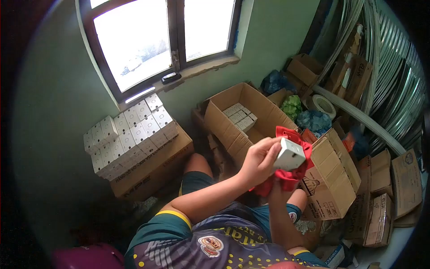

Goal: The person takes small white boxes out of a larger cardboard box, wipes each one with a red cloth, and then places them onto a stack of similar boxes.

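Observation:
My left hand pinches a small white box between thumb and fingers, tilted in front of me. Beneath and behind the box bunches a red cloth. My right hand comes up from below with the cloth against it; its fingers are mostly covered by the red fabric, which it appears to grip. Just beyond my hands stands a large open cardboard box with several small white boxes inside. To the left, many white boxes sit in rows on a closed carton.
A flattened-looking open carton leans right of my hands. A window with a black object on its sill is ahead. Plastic bags, a roll of tape, metal channels and more cartons crowd the right.

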The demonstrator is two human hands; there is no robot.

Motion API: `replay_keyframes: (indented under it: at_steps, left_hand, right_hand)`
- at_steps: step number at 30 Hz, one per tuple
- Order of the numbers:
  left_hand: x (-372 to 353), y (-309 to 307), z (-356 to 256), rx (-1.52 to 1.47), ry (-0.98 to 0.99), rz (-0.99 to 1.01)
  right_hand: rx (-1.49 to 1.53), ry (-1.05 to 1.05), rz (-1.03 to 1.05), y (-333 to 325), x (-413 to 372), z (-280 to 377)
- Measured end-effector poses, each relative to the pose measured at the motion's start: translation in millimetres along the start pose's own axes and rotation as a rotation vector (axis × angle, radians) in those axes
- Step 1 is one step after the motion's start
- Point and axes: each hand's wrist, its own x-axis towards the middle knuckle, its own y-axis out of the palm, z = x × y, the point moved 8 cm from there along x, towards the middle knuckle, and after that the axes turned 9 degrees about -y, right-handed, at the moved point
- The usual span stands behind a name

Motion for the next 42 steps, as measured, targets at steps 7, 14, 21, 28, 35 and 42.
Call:
replay_keyframes:
  at_steps: [7,14,21,28,35,42]
  left_hand:
    - [-25,11,19,0.373,0.0,0.199]
    - [-41,15,-2,0.731,0.131,0.306]
    - [-35,-8,-3,0.242,0.087,-0.002]
    - [-22,-35,-19,-0.026,-0.028,-0.202]
    - [-48,-10,-4,0.202,0.204,-0.052]
    - [-29,-28,-19,0.05,0.155,-0.231]
  right_hand:
    - [-0.026,0.042,0.256,-9,66,20]
    - [0.112,0.197,0.205,-10,29,-18]
    - [0.395,0.268,-0.274,-13,25,-20]
    - [0.027,-0.251,-0.022,53,-22,17]
    - [-0.041,-0.109,-0.358,15,56,50]
    - [-0.125,-0.086,-0.051,3,-13,-54]
